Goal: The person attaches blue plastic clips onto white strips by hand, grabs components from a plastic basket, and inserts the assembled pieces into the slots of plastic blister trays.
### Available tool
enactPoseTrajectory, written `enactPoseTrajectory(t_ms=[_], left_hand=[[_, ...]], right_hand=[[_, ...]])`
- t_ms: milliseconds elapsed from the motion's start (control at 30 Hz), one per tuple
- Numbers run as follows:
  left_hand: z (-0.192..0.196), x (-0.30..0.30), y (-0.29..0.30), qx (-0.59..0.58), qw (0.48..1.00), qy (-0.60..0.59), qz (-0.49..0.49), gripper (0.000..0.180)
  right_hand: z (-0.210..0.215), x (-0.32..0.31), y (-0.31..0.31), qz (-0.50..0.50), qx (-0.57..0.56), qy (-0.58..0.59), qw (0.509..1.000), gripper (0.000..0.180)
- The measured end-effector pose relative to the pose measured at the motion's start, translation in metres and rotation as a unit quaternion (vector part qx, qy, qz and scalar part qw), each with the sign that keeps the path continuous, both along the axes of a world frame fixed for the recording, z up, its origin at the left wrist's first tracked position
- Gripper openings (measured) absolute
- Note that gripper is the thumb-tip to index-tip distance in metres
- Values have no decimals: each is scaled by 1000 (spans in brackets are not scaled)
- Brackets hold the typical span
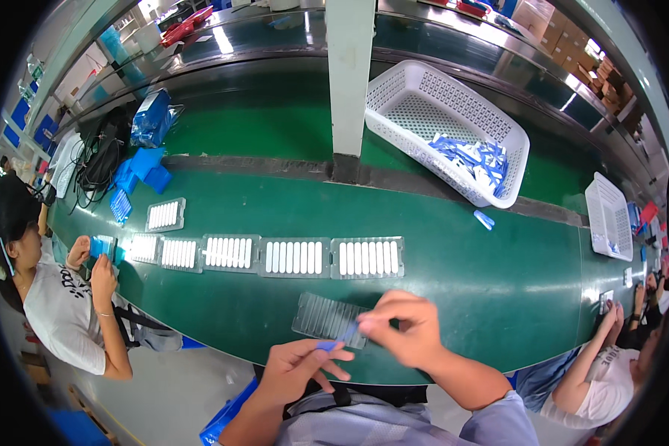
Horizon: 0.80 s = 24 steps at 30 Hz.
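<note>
Above the near edge of the green table, my left hand pinches a small blue strip between thumb and fingers, its other fingers spread. My right hand is closed in a pinch at the strip's upper right end; the fingertips hide part of it. Just behind and below the hands lies a clear plastic tray with several narrow slots, and no white pieces show in it. Farther back stands a row of similar clear trays, among them this one, filled with white rounded strips.
A white perforated basket holds a heap of blue and white strips; one blue piece lies beside it. A pale post rises mid-table. Co-workers sit left and right. Blue packs and black cables lie far left.
</note>
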<state>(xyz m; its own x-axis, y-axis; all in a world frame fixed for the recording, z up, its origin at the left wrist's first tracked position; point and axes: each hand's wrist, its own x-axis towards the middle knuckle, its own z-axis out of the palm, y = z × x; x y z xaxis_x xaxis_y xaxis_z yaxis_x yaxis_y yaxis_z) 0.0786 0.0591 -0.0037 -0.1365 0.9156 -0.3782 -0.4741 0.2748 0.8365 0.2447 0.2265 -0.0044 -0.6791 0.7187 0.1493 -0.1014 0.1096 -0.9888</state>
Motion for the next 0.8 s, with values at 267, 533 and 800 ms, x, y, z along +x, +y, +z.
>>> enactPoseTrajectory(t_ms=[267,533,800], left_hand=[[-15,-17,9,26,924,354,144,26],[-15,13,11,35,983,151,100,28],[-16,-23,-3,-14,983,83,166,30]], right_hand=[[-11,-2,12,-78,-294,106,947,10],[-16,-2,17,-3,-184,34,982,7],[-3,-16,12,132,170,-203,955,5]])
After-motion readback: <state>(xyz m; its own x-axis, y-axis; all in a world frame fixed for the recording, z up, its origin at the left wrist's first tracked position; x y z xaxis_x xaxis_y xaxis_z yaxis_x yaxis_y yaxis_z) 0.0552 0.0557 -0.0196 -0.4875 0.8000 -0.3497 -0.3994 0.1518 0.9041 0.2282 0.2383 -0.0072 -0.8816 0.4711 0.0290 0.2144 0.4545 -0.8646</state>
